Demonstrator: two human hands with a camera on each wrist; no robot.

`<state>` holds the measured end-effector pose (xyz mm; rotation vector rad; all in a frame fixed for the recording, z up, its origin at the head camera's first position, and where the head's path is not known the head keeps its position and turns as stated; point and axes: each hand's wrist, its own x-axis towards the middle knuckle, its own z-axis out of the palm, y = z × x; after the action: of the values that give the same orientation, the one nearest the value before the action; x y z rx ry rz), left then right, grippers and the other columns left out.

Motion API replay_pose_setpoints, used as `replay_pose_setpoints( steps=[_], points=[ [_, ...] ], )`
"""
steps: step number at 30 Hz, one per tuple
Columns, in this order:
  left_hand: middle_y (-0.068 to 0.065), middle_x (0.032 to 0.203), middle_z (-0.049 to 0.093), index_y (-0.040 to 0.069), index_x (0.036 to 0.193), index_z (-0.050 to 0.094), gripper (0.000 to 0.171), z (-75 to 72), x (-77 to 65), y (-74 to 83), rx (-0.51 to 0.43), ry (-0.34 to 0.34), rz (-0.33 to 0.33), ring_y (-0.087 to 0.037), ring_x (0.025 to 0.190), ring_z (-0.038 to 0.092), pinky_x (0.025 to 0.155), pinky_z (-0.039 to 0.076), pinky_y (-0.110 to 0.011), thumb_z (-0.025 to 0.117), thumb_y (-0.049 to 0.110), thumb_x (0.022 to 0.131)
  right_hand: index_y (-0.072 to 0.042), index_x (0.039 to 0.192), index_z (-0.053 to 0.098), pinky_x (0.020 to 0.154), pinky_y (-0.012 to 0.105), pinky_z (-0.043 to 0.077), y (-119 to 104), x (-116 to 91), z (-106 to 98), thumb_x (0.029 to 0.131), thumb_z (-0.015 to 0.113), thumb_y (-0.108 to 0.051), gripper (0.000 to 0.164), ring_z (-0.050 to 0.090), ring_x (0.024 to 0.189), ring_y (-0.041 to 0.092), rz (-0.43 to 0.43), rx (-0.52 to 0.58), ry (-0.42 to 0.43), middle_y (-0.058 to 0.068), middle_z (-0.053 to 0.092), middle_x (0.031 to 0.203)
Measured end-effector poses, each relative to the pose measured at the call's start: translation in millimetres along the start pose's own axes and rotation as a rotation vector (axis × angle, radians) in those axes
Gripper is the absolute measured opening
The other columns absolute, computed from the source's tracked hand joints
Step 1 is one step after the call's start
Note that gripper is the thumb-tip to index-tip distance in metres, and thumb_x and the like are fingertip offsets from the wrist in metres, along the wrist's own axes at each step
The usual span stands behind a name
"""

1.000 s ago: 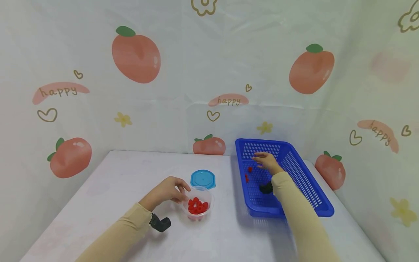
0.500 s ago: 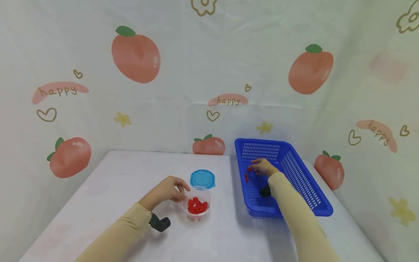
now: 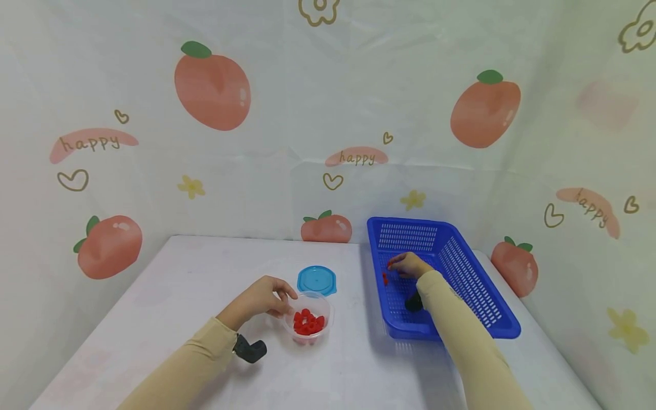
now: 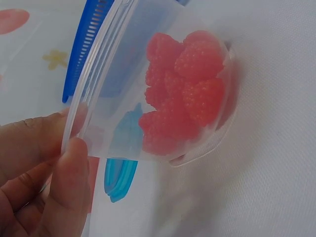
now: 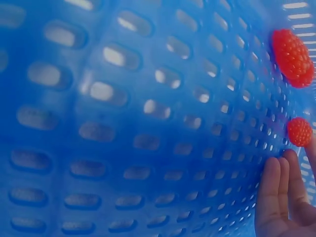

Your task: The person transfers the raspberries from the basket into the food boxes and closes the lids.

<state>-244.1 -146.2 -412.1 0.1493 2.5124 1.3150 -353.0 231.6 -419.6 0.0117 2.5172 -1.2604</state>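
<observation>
My left hand [image 3: 261, 300] pinches the rim of a clear plastic tub [image 4: 116, 89] between thumb and fingers. Several red raspberries [image 4: 200, 59] lie in the bottom of this tub, which stands on the table. My right hand [image 3: 408, 264] reaches down into a blue slotted basket [image 3: 381, 302]. In the right wrist view a fingertip touches a single raspberry [image 5: 299, 132] while other fingers stretch straight beside it. Whether the berry is gripped cannot be made out, as part of the hand is cut off. More raspberries [image 5: 294, 57] lie close by on the basket floor.
Behind the tub a light blue lid [image 3: 316, 280] lies flat on the white table [image 3: 220, 256]. A printed curtain [image 3: 287, 114] rises behind and at the sides. The basket's raised walls surround my right hand.
My right hand has lowered into the basket and moved slightly left, bringing its fingertips to the raspberry. My left hand and the tub have stayed in place.
</observation>
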Motion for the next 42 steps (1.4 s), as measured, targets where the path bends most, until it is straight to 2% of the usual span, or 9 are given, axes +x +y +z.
replay_pose_setpoints(
  steps=[4,8,11,15,23,27,33,37,42],
  points=[
    [-0.007,0.08,0.058,0.007,0.097,0.071,0.021,0.1,0.2,-0.3,-0.001,-0.003,-0.001,-0.017,0.064,0.058,0.063,0.058,-0.028,0.077,0.005,0.078,0.01,0.106,0.064,0.094,0.042,0.052,-1.0,-1.9,0.5,0.093,0.059,-0.003,0.02,0.063,0.101,0.028,-0.001,-0.027,-0.001,0.017,0.069,0.103],
    [-0.007,0.08,0.058,0.008,0.096,0.071,0.02,0.3,0.3,-1.0,-0.002,-0.006,0.003,-0.017,0.064,0.058,0.063,0.058,-0.028,0.078,0.006,0.077,0.006,0.096,0.067,0.078,0.03,0.055,-1.5,-1.9,0.2,0.092,0.06,-0.003,0.012,0.061,0.082,0.015,0.016,-0.052,-0.012,0.005,0.068,0.087],
    [-0.007,0.08,0.058,0.008,0.096,0.071,0.02,0.5,0.8,-1.8,-0.003,-0.007,0.005,-0.017,0.064,0.058,0.062,0.058,-0.027,0.078,0.006,0.077,0.004,0.095,0.067,0.07,0.025,0.054,-1.7,-1.6,-1.0,0.091,0.061,-0.003,0.01,0.058,0.076,0.011,0.033,-0.053,-0.028,0.002,0.068,0.084],
    [-0.007,0.08,0.058,0.009,0.095,0.071,0.02,0.6,1.5,-2.6,-0.002,-0.008,0.008,-0.017,0.064,0.058,0.062,0.058,-0.027,0.078,0.006,0.077,0.007,0.103,0.066,0.073,0.026,0.056,-3.4,-4.0,-5.3,0.092,0.06,-0.003,0.016,0.06,0.077,0.012,0.035,-0.01,-0.037,0.003,0.069,0.088],
    [-0.007,0.08,0.059,0.009,0.095,0.071,0.02,0.6,1.2,-2.0,-0.008,-0.012,0.009,-0.017,0.064,0.058,0.062,0.058,-0.028,0.079,0.007,0.077,0.015,0.12,0.053,0.071,0.021,0.056,-9.6,-7.4,-22.1,0.096,0.053,-0.001,0.029,0.063,0.074,0.007,-0.028,0.391,-0.058,-0.002,0.066,0.083],
    [-0.006,0.08,0.059,0.009,0.095,0.071,0.02,0.1,0.1,-0.6,-0.009,-0.012,0.008,-0.017,0.064,0.058,0.063,0.058,-0.028,0.079,0.007,0.077,0.019,0.132,0.04,0.078,0.021,0.056,-16.7,-9.8,-26.4,0.098,0.05,0.001,0.04,0.065,0.078,0.004,-0.106,0.522,-0.074,-0.004,0.066,0.087],
    [-0.007,0.08,0.059,0.008,0.096,0.071,0.02,-0.5,-0.4,0.0,-0.008,-0.009,0.004,-0.017,0.064,0.058,0.063,0.058,-0.028,0.078,0.006,0.077,0.015,0.139,0.033,0.096,0.026,0.051,-38.3,-18.8,-27.7,0.1,0.048,-0.004,0.046,0.063,0.092,0.004,-0.203,0.627,-0.03,-0.004,0.062,0.097],
    [-0.006,0.08,0.059,0.008,0.096,0.071,0.02,-0.7,-0.2,-0.2,-0.005,-0.005,0.002,-0.017,0.064,0.058,0.063,0.058,-0.027,0.079,0.007,0.077,0.004,0.13,0.045,0.095,0.023,0.05,-53.3,-25.0,-27.7,0.1,0.049,-0.006,0.032,0.059,0.103,0.009,-0.236,0.691,-0.007,-0.003,0.058,0.103],
    [-0.007,0.08,0.058,0.008,0.096,0.071,0.021,-1.3,-0.6,0.4,-0.009,-0.007,0.001,-0.017,0.064,0.058,0.063,0.058,-0.028,0.079,0.007,0.077,0.003,0.129,0.044,0.09,0.019,0.051,-71.3,-36.0,-26.2,0.097,0.053,-0.004,0.034,0.057,0.107,0.012,-0.263,0.816,-0.005,0.001,0.056,0.11]
  ],
)
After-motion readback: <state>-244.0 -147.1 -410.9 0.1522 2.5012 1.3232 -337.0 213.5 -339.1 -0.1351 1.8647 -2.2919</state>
